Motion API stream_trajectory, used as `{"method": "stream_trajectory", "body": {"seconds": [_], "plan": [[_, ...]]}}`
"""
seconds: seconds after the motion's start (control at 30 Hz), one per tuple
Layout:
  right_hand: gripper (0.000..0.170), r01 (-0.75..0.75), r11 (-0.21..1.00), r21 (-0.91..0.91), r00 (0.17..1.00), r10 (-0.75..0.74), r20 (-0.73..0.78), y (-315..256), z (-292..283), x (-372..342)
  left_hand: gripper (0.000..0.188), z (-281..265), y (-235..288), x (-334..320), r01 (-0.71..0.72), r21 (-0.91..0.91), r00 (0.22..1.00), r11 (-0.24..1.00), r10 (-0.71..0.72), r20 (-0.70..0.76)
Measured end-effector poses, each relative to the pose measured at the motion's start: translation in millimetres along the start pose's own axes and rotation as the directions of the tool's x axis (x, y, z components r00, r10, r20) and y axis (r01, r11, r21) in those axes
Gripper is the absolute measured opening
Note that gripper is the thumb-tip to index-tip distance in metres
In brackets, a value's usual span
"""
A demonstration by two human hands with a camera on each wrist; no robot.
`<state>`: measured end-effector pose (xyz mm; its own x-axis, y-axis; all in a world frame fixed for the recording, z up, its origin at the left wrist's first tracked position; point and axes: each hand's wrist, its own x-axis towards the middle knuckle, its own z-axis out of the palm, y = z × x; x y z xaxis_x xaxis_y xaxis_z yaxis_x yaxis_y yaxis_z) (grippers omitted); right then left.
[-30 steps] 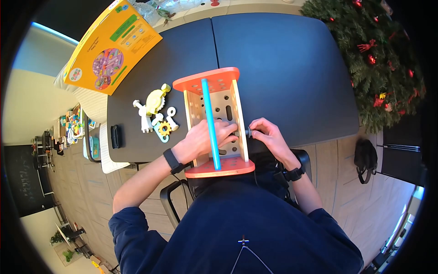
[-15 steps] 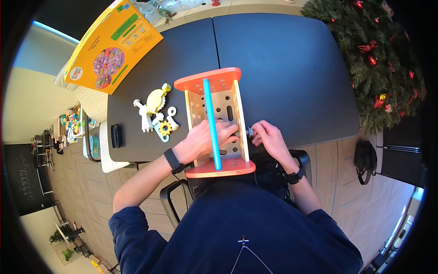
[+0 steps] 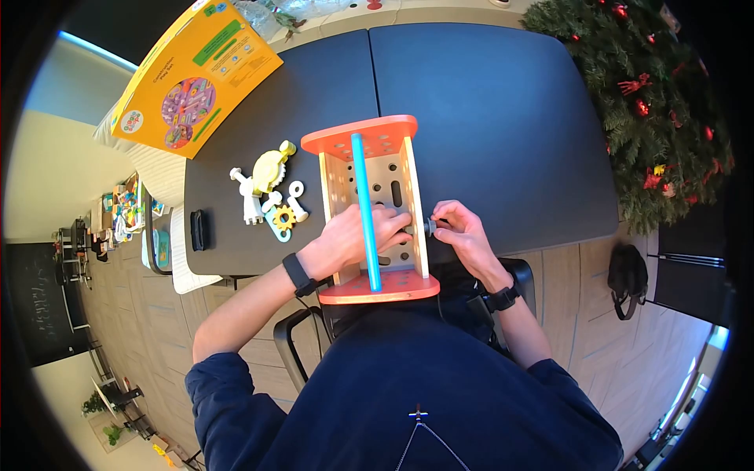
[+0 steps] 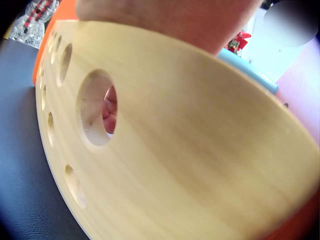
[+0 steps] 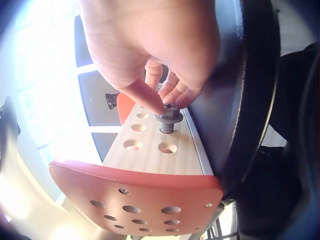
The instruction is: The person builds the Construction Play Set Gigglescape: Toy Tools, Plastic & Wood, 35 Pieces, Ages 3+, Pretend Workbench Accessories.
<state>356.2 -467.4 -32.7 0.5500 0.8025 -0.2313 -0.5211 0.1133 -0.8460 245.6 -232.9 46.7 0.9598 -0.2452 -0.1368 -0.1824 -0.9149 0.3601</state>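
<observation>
A wooden toy toolbox [image 3: 420,259] with orange ends and a blue rod handle [image 3: 364,204] stands at the table's front edge. A grey toy bolt [image 5: 167,120] sits in a hole of its right side panel, with part of the threaded shank showing under the head. My right hand [image 3: 465,239] pinches the bolt head between thumb and fingertips. Reaching under the rod into the box, my left hand [image 3: 353,235] has curled fingers against that panel's inner face, at a small grey piece in line with the bolt. The fingers mostly hide this piece.
Left of the box lie toy parts: a yellow piece [image 3: 269,169], a yellow gear [image 3: 283,217] and white pieces [image 3: 251,202]. A yellow carton [image 3: 196,82] stands at the back left. A black case [image 3: 197,230] lies near the left edge; a decorated tree [image 3: 640,110] is at right.
My right fingers shifted round the bolt head, the hand turning half a second ago and back to a thumb-and-finger pinch now. The left hand and the box stay in place.
</observation>
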Motion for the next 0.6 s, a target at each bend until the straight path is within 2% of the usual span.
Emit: {"method": "stream_trajectory", "body": {"seconds": [0.33, 0.47, 0.53, 0.6], "plan": [[0.014, 0.054, 0.998, -0.014, 0.997, -0.054, -0.049, 9, 4, 2, 0.035, 1, -1, 0, 0.0, -0.003, 1.0, 1.0, 0.0, -0.002], [0.007, 0.026, 0.985, -0.169, 0.991, -0.048, -0.129, 9, 10, 2, 0.035, -2, 0, 1, 0.006, -0.006, 1.0, 1.0, -0.006, 0.009], [0.012, 0.019, 0.957, -0.289, 0.987, -0.065, -0.149, 13, 10, 5, 0.035, -2, 1, 1, 0.006, 0.004, 1.0, 1.0, -0.006, 0.009], [0.017, 0.014, 0.943, -0.331, 0.979, -0.08, -0.188, 15, 13, 7, 0.035, -2, 0, 1, 0.003, 0.013, 1.0, 1.0, -0.004, 0.009]]}}
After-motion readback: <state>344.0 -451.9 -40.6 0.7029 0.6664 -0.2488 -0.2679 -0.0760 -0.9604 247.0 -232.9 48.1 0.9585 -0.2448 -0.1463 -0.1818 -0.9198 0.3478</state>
